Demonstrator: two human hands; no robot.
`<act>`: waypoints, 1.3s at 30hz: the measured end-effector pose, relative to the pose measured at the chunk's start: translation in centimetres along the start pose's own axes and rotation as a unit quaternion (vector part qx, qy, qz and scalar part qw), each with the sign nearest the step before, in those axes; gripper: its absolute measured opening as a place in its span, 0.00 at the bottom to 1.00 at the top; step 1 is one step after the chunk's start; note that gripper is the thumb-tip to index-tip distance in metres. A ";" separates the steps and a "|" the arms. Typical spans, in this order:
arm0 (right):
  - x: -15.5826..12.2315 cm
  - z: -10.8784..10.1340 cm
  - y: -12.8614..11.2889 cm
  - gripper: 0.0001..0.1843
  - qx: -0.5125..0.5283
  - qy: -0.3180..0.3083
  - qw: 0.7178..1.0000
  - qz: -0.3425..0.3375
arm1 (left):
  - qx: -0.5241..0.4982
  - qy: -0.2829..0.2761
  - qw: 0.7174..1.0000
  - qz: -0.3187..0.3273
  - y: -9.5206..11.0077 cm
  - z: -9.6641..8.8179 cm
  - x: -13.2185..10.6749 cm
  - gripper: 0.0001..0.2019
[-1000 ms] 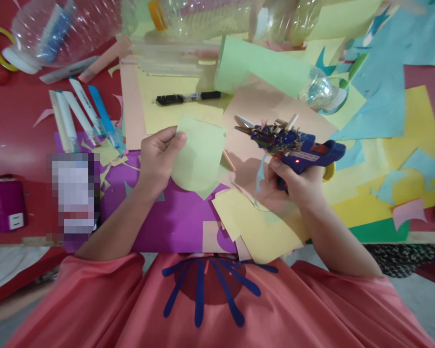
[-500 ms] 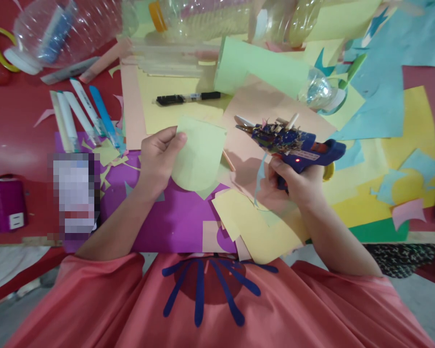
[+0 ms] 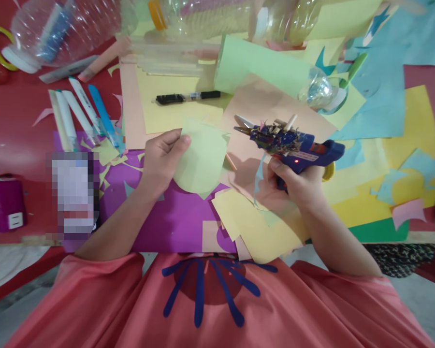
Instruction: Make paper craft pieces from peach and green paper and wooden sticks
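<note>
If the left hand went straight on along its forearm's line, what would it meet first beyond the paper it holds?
Probably the black pen, near its picture-right end, though depth is unclear and the left hand might pass above it.

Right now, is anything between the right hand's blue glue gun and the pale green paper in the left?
In this view, yes: metal blades jut past the glue gun toward the paper; a thin orange strip shows beside it. Their heights are unclear.

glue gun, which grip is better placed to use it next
Probably the right: the right grip holds the blue glue gun, red light on, while the left grip is occupied by the pale green paper.
</note>
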State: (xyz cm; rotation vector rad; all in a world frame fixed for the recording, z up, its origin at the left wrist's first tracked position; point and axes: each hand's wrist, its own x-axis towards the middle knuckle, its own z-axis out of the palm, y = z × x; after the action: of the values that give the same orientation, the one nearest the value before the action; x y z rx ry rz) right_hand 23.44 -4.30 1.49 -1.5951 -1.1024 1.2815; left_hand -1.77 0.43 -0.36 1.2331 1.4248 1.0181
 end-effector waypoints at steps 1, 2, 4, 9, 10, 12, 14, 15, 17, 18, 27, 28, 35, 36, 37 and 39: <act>0.0 0.0 -0.1 0.12 0.005 -0.008 1.000 0.000 | -0.002 -0.006 1.000 0.000 0.1 0.1 0.0 0.13; 0.0 0.0 -0.2 0.12 0.007 -0.015 1.000 -0.001 | -0.004 -0.012 1.000 -0.001 0.2 0.1 -0.1 0.12; -0.1 0.0 -0.3 0.14 0.006 -0.023 1.000 -0.003 | -0.004 -0.019 1.000 -0.003 0.5 0.2 -0.2 0.12; -0.1 0.2 -0.3 0.14 -0.007 -0.017 1.000 0.012 | -0.002 -0.024 1.000 -0.013 0.8 0.4 -0.2 0.14; -0.1 0.2 -0.3 0.15 -0.008 -0.014 1.000 0.011 | -0.001 -0.027 0.999 -0.016 0.8 0.4 -0.2 0.14; 0.0 0.3 -0.2 0.15 -0.013 -0.012 1.000 0.002 | 0.001 -0.036 0.999 -0.022 0.8 0.5 -0.3 0.15; 0.0 0.3 -0.1 0.16 -0.022 -0.014 1.000 -0.005 | 0.004 -0.047 0.999 -0.026 0.8 0.5 -0.3 0.15; 0.0 0.3 -0.2 0.16 -0.027 -0.016 0.999 -0.007 | 0.007 -0.052 0.998 -0.028 0.8 0.5 -0.4 0.15; 0.0 0.3 -0.2 0.17 -0.037 -0.020 0.999 -0.011 | 0.009 -0.058 0.998 -0.033 0.8 0.6 -0.5 0.15; 0.0 0.3 -0.2 0.17 -0.041 -0.021 0.999 -0.014 | 0.009 -0.061 0.998 -0.035 0.7 0.6 -0.6 0.15; 0.0 0.1 0.3 0.14 -0.057 -0.033 0.998 -0.020 | 0.015 -0.075 0.996 -0.037 0.6 0.7 -0.7 0.17; 0.0 0.1 0.4 0.14 -0.057 -0.035 0.998 -0.018 | 0.016 -0.075 0.996 -0.038 0.7 0.7 -0.8 0.17; 0.0 0.1 0.5 0.13 -0.074 -0.030 0.996 -0.033 | 0.030 -0.089 0.995 -0.036 0.8 0.8 -1.0 0.16; 0.1 0.1 0.5 0.14 -0.079 -0.032 0.996 -0.038 | 0.031 -0.091 0.995 -0.035 0.9 0.9 -1.0 0.16; 0.1 0.1 0.6 0.14 -0.082 -0.034 0.995 -0.041 | 0.030 -0.094 0.995 -0.034 0.9 0.9 -1.0 0.16; 0.1 0.1 0.6 0.15 -0.087 -0.040 0.995 -0.041 | 0.026 -0.097 0.994 -0.034 0.9 1.0 -1.1 0.15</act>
State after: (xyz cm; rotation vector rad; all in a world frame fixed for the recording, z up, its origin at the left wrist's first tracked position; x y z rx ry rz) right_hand 23.46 -4.36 0.86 -1.6183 -1.3478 1.2323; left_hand -0.61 -0.48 0.50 1.2758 1.3390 0.7958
